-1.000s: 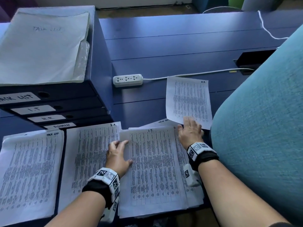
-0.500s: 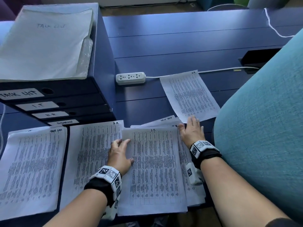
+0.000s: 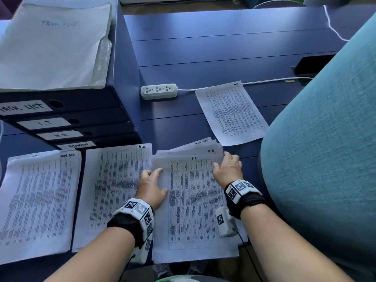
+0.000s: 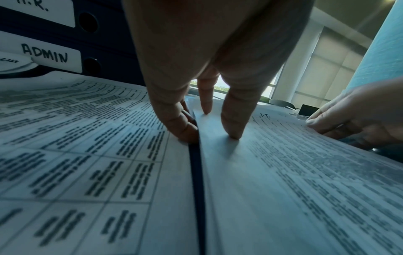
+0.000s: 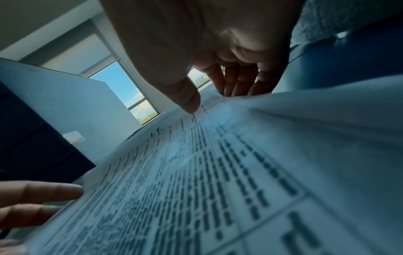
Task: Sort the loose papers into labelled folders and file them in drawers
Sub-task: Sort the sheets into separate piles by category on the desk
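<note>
On the I.T. stack (image 3: 193, 210), left hand (image 3: 151, 188) presses flat, right hand (image 3: 226, 169), sheet (image 3: 232, 112) released, pinches.

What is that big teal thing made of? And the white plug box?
The teal thing, perhaps a chair back, looks like woven cloth: matte, with a fine weave showing. The plug box looks like smooth, hard white plastic, probably.

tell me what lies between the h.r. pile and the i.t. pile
A narrow strip of bare blue desk separates the H.R. pile from the I.T. pile, clearest in the left wrist view.
</note>
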The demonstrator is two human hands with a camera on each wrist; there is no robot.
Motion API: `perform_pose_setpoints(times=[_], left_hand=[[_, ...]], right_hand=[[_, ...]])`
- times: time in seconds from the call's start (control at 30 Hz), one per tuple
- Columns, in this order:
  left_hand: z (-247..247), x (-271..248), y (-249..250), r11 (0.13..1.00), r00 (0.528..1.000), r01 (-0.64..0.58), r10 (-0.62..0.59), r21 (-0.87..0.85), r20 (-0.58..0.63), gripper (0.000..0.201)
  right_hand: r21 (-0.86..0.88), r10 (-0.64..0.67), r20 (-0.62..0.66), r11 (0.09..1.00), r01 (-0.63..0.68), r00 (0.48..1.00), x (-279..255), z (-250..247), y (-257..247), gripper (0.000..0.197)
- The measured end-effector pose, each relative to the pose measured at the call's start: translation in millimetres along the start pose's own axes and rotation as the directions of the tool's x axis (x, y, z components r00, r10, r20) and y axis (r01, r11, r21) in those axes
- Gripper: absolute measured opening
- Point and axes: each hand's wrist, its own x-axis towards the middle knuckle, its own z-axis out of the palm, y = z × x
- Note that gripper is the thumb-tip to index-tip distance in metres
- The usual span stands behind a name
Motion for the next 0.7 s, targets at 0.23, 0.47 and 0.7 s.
perform_pose_setpoints(times=[0.23, 0.47, 0.7], left_hand=[[2.5, -12.7, -7.5, 0.999, 0.999, 0.034, -0.034, -0.004, -0.013, 0.075], [1.0, -19.9, -16.3, 0.991, 0.983, 0.108, -0.118, -0.075, -0.142, 0.039], [-11.1, -18.4, -17.3, 0.992, 0.980, 0.021, -0.046, -0.128, -0.193, 0.008]], right_hand=[[0.003, 0.013, 0.039, 1.000, -0.013, 0.999, -25.7, 3.9, 20.7, 0.059], [0.018, 0.015, 0.002, 1.000, -0.015, 1.000, -43.3, 1.7, 32.5, 0.066], [0.039, -0.106, -0.068, 0.993, 0.108, 0.992, -50.9, -7.2, 19.4, 0.067]])
